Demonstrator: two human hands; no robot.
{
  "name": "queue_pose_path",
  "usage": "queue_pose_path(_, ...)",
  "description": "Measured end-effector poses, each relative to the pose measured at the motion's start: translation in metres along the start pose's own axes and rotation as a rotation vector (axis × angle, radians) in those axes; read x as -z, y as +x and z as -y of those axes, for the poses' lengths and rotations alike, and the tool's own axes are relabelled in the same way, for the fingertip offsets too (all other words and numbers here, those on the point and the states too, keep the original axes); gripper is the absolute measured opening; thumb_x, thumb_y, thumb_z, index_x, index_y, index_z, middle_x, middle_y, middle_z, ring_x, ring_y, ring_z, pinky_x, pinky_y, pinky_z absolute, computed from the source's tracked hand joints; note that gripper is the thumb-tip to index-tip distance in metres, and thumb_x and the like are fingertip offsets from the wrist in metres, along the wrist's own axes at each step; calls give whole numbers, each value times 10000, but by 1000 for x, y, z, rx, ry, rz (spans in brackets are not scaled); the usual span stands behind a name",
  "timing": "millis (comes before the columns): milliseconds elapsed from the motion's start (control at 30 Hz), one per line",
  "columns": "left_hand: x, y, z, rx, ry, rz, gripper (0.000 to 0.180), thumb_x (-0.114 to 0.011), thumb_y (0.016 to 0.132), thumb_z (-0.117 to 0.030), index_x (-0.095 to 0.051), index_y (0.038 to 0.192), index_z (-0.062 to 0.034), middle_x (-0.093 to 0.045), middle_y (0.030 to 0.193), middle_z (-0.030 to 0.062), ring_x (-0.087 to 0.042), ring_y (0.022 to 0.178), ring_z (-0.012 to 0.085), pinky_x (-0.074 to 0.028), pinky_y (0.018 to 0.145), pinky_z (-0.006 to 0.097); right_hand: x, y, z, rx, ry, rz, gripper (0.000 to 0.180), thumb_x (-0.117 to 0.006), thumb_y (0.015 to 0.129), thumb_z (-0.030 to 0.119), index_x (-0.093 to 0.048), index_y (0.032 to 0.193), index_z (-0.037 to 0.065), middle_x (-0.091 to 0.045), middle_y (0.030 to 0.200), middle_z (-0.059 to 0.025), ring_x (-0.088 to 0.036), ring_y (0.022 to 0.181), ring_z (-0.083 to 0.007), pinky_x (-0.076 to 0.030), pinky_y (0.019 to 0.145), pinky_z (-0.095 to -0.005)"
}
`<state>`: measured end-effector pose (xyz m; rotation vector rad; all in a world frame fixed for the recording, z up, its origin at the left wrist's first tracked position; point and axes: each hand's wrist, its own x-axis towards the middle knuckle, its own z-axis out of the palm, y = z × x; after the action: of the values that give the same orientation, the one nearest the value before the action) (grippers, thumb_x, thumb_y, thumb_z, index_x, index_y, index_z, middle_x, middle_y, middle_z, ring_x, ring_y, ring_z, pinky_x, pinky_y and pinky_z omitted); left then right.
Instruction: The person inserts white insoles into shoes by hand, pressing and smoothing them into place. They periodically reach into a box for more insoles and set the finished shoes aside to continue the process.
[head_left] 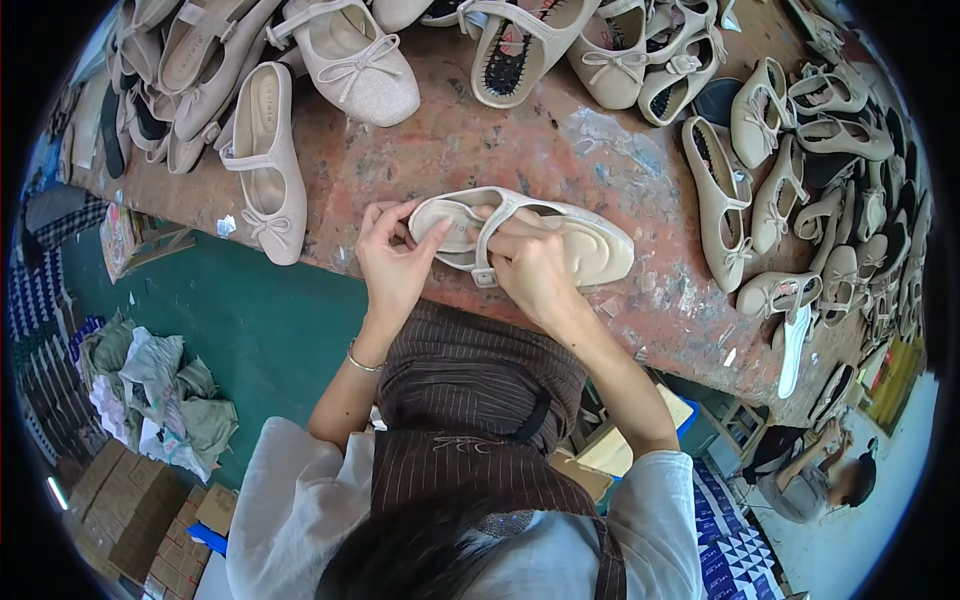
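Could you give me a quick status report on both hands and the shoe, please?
Left hand grips the beige shoe at its heel. Right hand presses on its strap. Shoe rests on the worn workbench. Other shoes lie apart, none blocking.

I see pale grey sleeves pushed up past the elbows, a brown pinstriped apron with a dark strap across it, and a thin silver bangle (362,362) on the left wrist

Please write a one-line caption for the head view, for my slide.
Left hand and right hand hold a beige strapped shoe on a worn workbench.
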<state>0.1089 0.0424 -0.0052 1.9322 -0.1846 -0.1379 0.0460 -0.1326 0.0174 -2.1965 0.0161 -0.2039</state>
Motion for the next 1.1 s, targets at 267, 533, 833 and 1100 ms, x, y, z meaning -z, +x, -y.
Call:
queue_pose_path(267,-4,8,-5,57,84,-22,233,-829,744,-72,-701,908,35,-560,813,44,-470,540,78,-392,505,247,2,-7,4,103,-264,120,334,-656,709,-66,-724,1033,-25,-645,1238,-162,-604,1152,-334,-507,967,-410)
queue_pose_path(533,-2,22,-7,27,79,20,87,-742,810,-24,-676,806,32,-570,729,61,-457,511,89,-360,483,264,8,6,9,342,-330,421,526,-520,814,55,-542,1333,-22,-545,1393,-161,-566,1248,-269,-477,1022,-358)
queue_pose_path(833,0,26,0,19,114,81,113,-719,821,-34,-645,774,38,-582,720,106,-509,518,171,-394,497,312,14,-23,36,84,-716,238,385,-620,695,51,-727,1065,25,-704,1064,-157,-632,1145,-258,-253,1188,-480)
queue_pose_path(1100,-13,-63,-50,-113,516,372,151,-699,796,-88,-557,794,-37,-613,790,161,-615,689,358,-487,599,450,66,11,0,-240,-658,-606,511,-725,813,205,-607,1269,7,-642,1193,-236,-658,1036,-357,-392,1074,-447)
